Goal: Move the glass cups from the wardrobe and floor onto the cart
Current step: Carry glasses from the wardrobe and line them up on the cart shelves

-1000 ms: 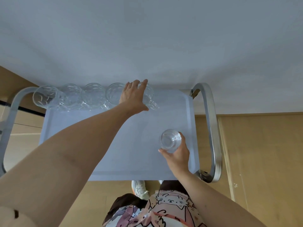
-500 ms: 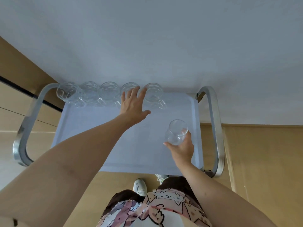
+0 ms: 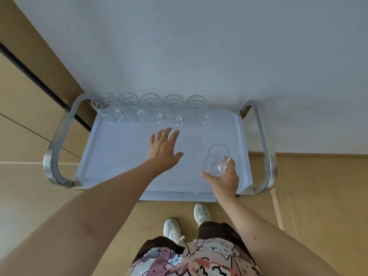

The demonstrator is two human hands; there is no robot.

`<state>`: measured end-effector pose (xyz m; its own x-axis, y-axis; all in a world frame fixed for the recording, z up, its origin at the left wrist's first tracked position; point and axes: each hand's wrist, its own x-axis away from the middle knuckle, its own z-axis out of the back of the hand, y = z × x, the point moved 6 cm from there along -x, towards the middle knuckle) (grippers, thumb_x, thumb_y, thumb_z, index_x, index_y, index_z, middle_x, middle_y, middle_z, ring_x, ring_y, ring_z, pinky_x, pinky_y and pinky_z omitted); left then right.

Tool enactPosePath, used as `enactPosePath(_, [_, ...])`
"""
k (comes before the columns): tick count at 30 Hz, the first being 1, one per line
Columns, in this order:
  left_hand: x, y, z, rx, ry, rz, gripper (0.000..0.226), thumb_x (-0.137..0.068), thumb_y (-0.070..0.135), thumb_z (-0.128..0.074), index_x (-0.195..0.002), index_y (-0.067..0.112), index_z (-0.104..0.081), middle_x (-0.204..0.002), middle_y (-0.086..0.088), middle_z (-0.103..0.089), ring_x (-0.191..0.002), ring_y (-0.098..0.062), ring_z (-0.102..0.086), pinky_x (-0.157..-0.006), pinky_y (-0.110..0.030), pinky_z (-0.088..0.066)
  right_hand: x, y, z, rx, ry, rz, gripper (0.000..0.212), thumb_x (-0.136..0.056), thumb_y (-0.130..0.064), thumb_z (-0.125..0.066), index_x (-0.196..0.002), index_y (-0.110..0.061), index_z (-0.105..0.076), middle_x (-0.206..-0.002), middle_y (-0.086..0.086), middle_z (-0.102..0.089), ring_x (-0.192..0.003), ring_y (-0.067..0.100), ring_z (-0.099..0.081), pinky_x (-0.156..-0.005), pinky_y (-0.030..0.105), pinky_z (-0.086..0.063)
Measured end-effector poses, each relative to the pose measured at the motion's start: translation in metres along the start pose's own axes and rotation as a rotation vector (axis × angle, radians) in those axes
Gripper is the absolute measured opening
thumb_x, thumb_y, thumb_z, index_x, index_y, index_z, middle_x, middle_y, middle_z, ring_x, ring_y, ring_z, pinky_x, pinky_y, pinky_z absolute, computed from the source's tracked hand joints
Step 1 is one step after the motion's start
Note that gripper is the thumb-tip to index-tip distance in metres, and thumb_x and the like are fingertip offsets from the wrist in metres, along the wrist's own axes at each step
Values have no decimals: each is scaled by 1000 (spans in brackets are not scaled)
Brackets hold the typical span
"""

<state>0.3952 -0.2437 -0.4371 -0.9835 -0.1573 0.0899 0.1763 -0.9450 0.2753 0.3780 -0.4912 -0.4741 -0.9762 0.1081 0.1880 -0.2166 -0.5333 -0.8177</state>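
Your cart point(image 3: 111, 156) had a pale blue top and steel handles. Five clear handled glass cups point(image 3: 150, 105) lined its far edge. Your right hand point(image 3: 224, 181) gripped a plain stemless glass point(image 3: 217, 160) above it, tilted; your left hand point(image 3: 163, 150) hovered spread, empty. No writing showed.

Ahead of the left hand point(image 3: 163, 150), a row of five glass mugs point(image 3: 150, 107) blocks the cart point(image 3: 119, 156) tray's far edge; bare tray lies between both hands; a steel handle point(image 3: 267, 148) flanks the right hand point(image 3: 224, 179).
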Motion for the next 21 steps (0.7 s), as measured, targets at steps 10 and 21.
enactPosePath(10, [74, -3, 11, 70, 58, 101, 79, -90, 51, -66, -155, 23, -30, -161, -10, -28, -149, -32, -22, -121, -48, -20, 42, -14, 6, 49, -104, 132, 96, -64, -37, -95, -142, -29, -41, -134, -8, -57, -125, 18, -55, -101, 32, -47])
enactPosePath(21, [181, 42, 3, 74, 28, 195, 79, -92, 52, -64, -156, 23, -29, -162, -9, -26, -149, -29, -20, -121, -46, -22, 99, 22, 49, -3, -192, 152, 88, -63, -34, -96, -134, -29, -43, -121, -12, -54, -111, 11, -51, -89, 26, -42])
